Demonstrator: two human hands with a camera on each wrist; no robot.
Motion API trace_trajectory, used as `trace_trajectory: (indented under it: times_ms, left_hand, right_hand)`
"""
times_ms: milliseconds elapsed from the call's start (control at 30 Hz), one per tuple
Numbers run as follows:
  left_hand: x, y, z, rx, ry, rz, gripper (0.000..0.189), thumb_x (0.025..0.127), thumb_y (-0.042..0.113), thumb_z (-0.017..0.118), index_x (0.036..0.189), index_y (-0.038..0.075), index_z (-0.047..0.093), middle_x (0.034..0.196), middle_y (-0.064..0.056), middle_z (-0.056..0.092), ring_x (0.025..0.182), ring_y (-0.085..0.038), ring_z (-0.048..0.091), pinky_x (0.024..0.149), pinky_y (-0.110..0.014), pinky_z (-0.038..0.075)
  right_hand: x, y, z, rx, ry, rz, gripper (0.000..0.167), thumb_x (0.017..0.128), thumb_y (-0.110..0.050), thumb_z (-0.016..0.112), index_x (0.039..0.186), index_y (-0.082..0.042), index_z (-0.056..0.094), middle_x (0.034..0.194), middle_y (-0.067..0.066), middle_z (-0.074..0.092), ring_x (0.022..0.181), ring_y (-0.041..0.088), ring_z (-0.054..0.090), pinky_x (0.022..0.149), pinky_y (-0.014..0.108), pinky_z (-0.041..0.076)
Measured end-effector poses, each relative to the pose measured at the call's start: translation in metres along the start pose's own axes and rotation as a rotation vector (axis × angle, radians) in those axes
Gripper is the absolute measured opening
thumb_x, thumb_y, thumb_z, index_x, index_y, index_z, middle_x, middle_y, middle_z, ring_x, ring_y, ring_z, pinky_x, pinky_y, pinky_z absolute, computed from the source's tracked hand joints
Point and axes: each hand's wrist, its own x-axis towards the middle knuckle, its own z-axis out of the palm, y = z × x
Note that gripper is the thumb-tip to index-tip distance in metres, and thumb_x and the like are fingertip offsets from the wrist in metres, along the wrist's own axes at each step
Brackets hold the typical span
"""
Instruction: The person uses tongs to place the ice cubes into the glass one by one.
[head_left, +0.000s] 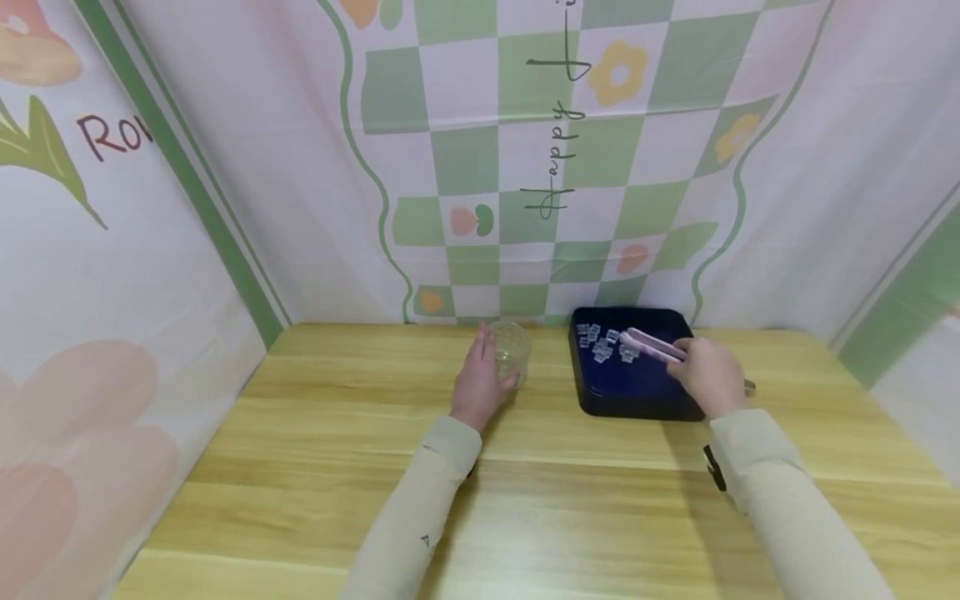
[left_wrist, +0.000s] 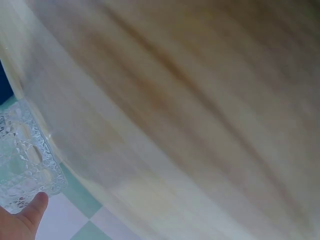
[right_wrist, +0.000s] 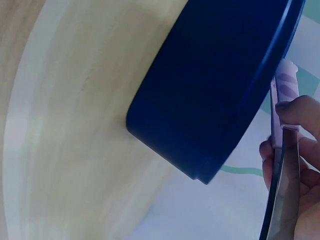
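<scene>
My left hand (head_left: 480, 383) holds a clear patterned drinking glass (head_left: 513, 346), fingers along its left side and thumb at its front. In the left wrist view, a fingertip touches the textured wall of the glass (left_wrist: 30, 160). My right hand (head_left: 711, 375) grips tongs (head_left: 654, 345) with pale pink-lilac ends and a metal handle. Their tips reach over a dark blue tray (head_left: 622, 400), at several clear cubes (head_left: 602, 348) lying in its far left part. Whether the tips pinch a cube is too small to tell. The right wrist view shows the tray's outer wall (right_wrist: 195, 95); its inside is hidden.
The tray and glass stand near the back edge of a wooden table (head_left: 540, 517), with the tray to the right. A printed checkered curtain (head_left: 525, 167) hangs right behind the table, and more fabric (head_left: 112, 292) hangs on the left and right.
</scene>
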Motion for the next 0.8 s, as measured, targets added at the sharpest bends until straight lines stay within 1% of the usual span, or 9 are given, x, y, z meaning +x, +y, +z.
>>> trace_trajectory:
  times_ms: [167, 267, 433, 567, 700, 800]
  left_hand:
    - [0.000, 0.002, 0.001, -0.005, -0.002, 0.006, 0.083, 0.087, 0.039, 0.067, 0.149, 0.002, 0.026, 0.160, -0.012, 0.020, 0.139, -0.029, 0.039, 0.101, -0.034, 0.050]
    - [0.000, 0.003, 0.002, -0.004, 0.003, 0.013, 0.083, 0.087, 0.038, 0.068, 0.149, 0.002, 0.027, 0.159, -0.012, 0.021, 0.138, -0.029, 0.041, 0.100, -0.034, 0.050]
    - [0.000, 0.006, 0.002, -0.001, 0.003, 0.020, 0.083, 0.086, 0.037, 0.069, 0.149, 0.002, 0.028, 0.159, -0.012, 0.023, 0.135, -0.029, 0.044, 0.095, -0.033, 0.054]
    - [0.000, 0.009, 0.002, -0.006, -0.011, 0.018, 0.084, 0.086, 0.037, 0.069, 0.149, 0.002, 0.027, 0.159, -0.011, 0.022, 0.136, -0.029, 0.043, 0.096, -0.034, 0.053]
    - [-0.001, 0.010, 0.003, -0.003, -0.012, 0.022, 0.084, 0.086, 0.038, 0.069, 0.149, 0.003, 0.027, 0.159, -0.011, 0.022, 0.136, -0.028, 0.043, 0.098, -0.033, 0.052]
    - [-0.001, 0.011, 0.003, -0.003, -0.008, 0.027, 0.084, 0.086, 0.039, 0.069, 0.149, 0.002, 0.027, 0.159, -0.011, 0.022, 0.136, -0.029, 0.043, 0.098, -0.033, 0.052]
  right_hand:
    - [0.002, -0.003, -0.005, -0.003, 0.032, -0.021, 0.021, 0.075, -0.008, 0.067, 0.093, 0.004, 0.069, 0.073, 0.020, 0.066, 0.058, 0.032, 0.055, 0.048, 0.043, 0.041]
    - [0.003, -0.007, -0.008, 0.000, 0.053, -0.031, 0.022, 0.074, -0.008, 0.066, 0.093, 0.004, 0.069, 0.074, 0.020, 0.066, 0.058, 0.032, 0.055, 0.049, 0.044, 0.041]
    - [0.005, -0.020, -0.014, -0.008, 0.064, -0.047, 0.026, 0.075, -0.009, 0.066, 0.097, 0.004, 0.069, 0.079, 0.022, 0.068, 0.060, 0.033, 0.057, 0.052, 0.046, 0.043]
    - [0.006, -0.032, -0.016, -0.009, 0.073, -0.068, 0.027, 0.075, -0.008, 0.067, 0.099, 0.005, 0.069, 0.084, 0.025, 0.068, 0.063, 0.037, 0.059, 0.057, 0.052, 0.046]
    - [0.007, -0.042, -0.016, -0.003, 0.103, -0.104, 0.025, 0.074, -0.007, 0.069, 0.097, 0.005, 0.070, 0.085, 0.027, 0.067, 0.065, 0.039, 0.060, 0.061, 0.053, 0.047]
    - [0.007, -0.050, -0.016, -0.003, 0.109, -0.120, 0.025, 0.075, -0.006, 0.069, 0.097, 0.005, 0.070, 0.086, 0.026, 0.067, 0.069, 0.041, 0.061, 0.063, 0.054, 0.047]
